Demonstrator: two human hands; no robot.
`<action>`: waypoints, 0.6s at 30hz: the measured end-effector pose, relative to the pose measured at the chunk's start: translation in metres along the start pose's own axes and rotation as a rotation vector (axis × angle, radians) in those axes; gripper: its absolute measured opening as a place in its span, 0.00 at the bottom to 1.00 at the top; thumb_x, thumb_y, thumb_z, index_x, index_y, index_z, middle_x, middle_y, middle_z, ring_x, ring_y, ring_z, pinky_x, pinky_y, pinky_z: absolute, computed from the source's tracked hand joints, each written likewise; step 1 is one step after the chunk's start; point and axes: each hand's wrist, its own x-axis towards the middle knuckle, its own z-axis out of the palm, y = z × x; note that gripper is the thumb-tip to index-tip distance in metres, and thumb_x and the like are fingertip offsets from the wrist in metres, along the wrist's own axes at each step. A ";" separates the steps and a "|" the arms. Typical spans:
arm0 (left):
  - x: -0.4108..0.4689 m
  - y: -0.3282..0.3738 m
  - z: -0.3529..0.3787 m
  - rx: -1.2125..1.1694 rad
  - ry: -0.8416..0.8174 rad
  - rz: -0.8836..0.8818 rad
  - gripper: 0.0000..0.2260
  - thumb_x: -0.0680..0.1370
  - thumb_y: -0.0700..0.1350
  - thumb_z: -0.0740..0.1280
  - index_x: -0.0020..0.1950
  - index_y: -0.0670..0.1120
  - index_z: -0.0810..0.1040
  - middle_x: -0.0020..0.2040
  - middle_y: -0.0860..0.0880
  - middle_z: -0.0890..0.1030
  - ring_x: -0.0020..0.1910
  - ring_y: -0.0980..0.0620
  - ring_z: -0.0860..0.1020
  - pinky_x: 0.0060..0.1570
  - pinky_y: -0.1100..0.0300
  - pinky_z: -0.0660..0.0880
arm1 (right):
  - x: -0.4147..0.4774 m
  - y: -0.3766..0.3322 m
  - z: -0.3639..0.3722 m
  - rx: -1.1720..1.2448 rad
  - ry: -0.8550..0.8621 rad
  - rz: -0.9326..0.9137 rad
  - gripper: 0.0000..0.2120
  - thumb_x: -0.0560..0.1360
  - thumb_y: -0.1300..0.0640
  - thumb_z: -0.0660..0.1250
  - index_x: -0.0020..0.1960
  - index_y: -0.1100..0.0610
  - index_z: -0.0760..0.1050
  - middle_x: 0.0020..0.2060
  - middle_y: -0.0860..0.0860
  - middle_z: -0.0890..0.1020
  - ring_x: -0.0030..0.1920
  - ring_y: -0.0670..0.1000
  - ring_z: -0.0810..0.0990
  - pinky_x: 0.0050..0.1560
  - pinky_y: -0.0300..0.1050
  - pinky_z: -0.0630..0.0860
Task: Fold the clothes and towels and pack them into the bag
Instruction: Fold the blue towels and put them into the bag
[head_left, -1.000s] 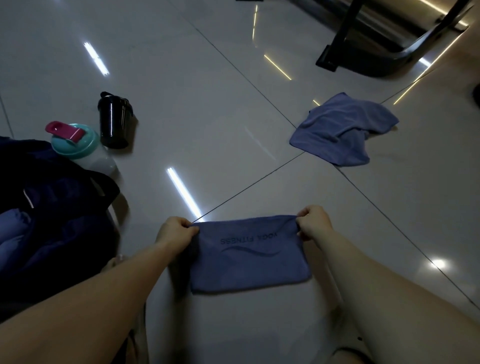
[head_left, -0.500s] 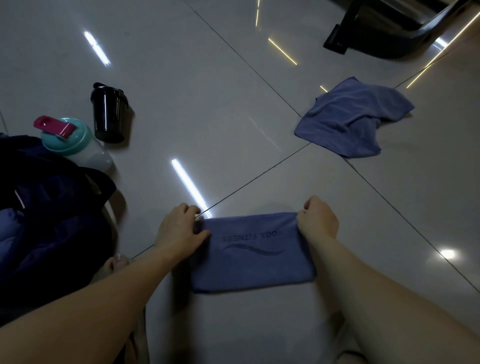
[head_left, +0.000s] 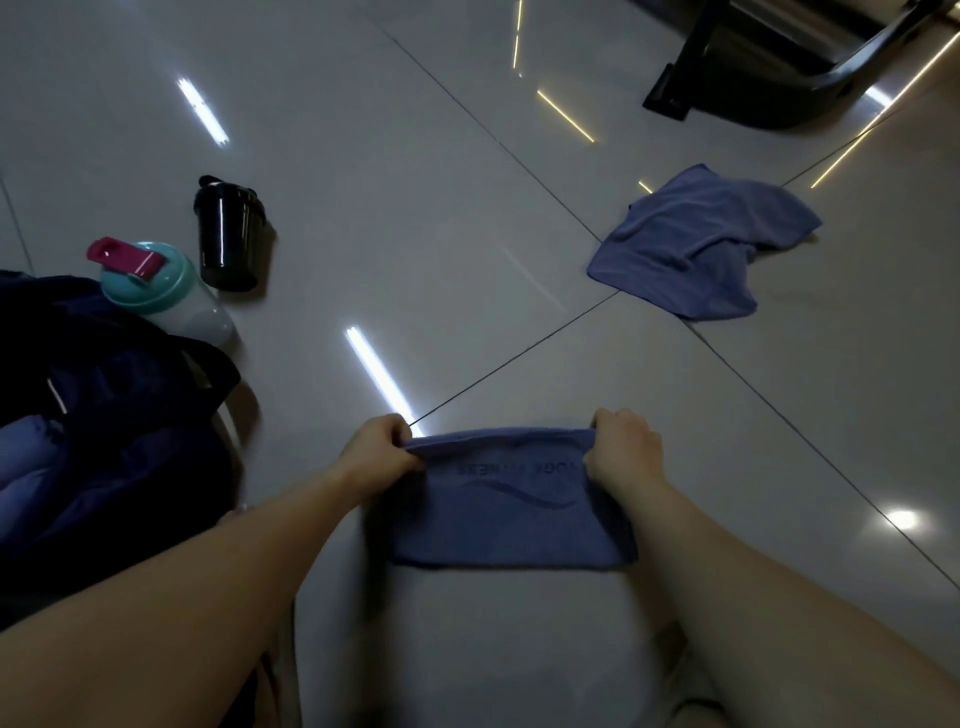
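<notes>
Two-handed, pinching the far corners of a folded blue microfibre towel (head_left: 509, 512) with printed lettering: left hand (head_left: 376, 454) and right hand (head_left: 623, 447) each curled on one corner, far edge raised above the glossy tiled floor (head_left: 415, 208). Left of it, a dark navy fabric bag (head_left: 119, 441); well beyond on the right, a crumpled blue towel (head_left: 696, 244).

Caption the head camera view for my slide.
Left hand and right hand pinch far corners of a folded blue towel on the floor.
</notes>
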 end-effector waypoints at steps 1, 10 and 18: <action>-0.002 0.004 -0.003 -0.081 -0.011 -0.003 0.14 0.64 0.36 0.77 0.40 0.46 0.74 0.37 0.44 0.79 0.35 0.48 0.76 0.36 0.58 0.72 | -0.001 -0.003 -0.004 -0.002 -0.013 0.001 0.16 0.75 0.57 0.67 0.62 0.57 0.72 0.60 0.58 0.74 0.62 0.60 0.72 0.59 0.52 0.69; -0.022 0.064 -0.018 -0.044 -0.184 0.119 0.09 0.69 0.30 0.73 0.48 0.37 0.80 0.40 0.44 0.80 0.39 0.50 0.78 0.36 0.61 0.76 | -0.007 -0.075 -0.044 0.473 -0.240 -0.386 0.30 0.69 0.63 0.70 0.71 0.54 0.73 0.66 0.52 0.76 0.62 0.53 0.77 0.62 0.45 0.74; -0.037 0.088 -0.037 0.013 -0.089 0.279 0.14 0.69 0.39 0.78 0.51 0.43 0.79 0.45 0.45 0.84 0.44 0.48 0.82 0.44 0.54 0.79 | -0.020 -0.099 -0.109 0.599 -0.284 -0.565 0.05 0.71 0.62 0.72 0.38 0.61 0.79 0.31 0.52 0.75 0.33 0.48 0.71 0.36 0.46 0.67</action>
